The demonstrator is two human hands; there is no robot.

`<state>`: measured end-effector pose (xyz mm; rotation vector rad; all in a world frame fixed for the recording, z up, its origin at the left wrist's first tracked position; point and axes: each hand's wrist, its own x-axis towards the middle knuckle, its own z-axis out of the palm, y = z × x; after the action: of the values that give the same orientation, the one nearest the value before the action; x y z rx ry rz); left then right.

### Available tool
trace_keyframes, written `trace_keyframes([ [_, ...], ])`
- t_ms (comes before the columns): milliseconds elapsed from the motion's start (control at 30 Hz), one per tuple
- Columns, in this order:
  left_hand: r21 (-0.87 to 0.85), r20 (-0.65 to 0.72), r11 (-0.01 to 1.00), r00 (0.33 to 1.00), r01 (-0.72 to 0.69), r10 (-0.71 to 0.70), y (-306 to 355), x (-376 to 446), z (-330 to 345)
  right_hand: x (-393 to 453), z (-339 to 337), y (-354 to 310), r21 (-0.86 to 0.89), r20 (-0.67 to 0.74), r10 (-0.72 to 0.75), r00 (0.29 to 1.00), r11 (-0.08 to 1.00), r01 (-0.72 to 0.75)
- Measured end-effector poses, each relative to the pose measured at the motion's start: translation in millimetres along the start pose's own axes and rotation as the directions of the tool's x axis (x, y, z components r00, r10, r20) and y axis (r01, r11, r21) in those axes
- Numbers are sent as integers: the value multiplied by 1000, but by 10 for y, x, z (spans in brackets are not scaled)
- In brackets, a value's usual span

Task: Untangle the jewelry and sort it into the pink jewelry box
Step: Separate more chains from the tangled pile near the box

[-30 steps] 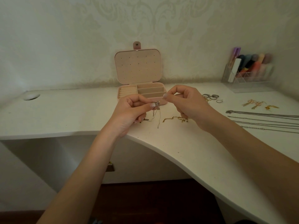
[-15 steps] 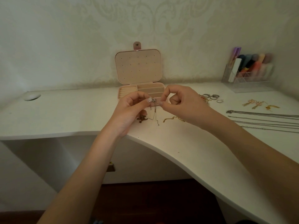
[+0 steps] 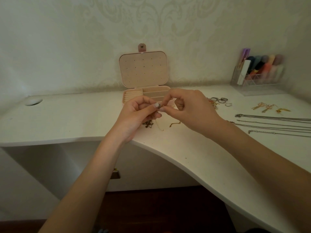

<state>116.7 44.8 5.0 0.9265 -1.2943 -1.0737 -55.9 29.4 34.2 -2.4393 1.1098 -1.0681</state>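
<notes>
The pink jewelry box (image 3: 143,69) stands open against the wall, its lid upright and its compartments facing me. In front of it my left hand (image 3: 137,115) and my right hand (image 3: 190,110) meet over the white desk (image 3: 75,121). Both pinch a small tangled knot of chain (image 3: 159,108) between thumb and fingertips. Thin chain ends (image 3: 159,126) hang from the knot down to the desk. A dark clump of chain (image 3: 148,124) lies under my left hand, and a short gold chain (image 3: 175,123) lies beside it.
Several rings (image 3: 218,100) lie right of the box, gold earrings (image 3: 267,108) further right, and long silver necklaces (image 3: 272,123) stretch to the right edge. A clear organizer (image 3: 259,76) with coloured items stands at the back right. A cable hole (image 3: 33,102) sits at the left.
My hands have come together: the right hand moved left to the knot held by the left hand, and now both pinch it. Both hands dropped slightly toward the desk.
</notes>
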Motion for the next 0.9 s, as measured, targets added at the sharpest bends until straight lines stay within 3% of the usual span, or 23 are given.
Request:
trace_keyframes([
  [333,16,15,1000,1000,11,-11,-22,7,0,30,27,44,79,-54,-15,998,997,19],
  [900,22,72,1000,997,19,-20,-27,9,-27,2,27,13,359,40,249,968,900,-247],
])
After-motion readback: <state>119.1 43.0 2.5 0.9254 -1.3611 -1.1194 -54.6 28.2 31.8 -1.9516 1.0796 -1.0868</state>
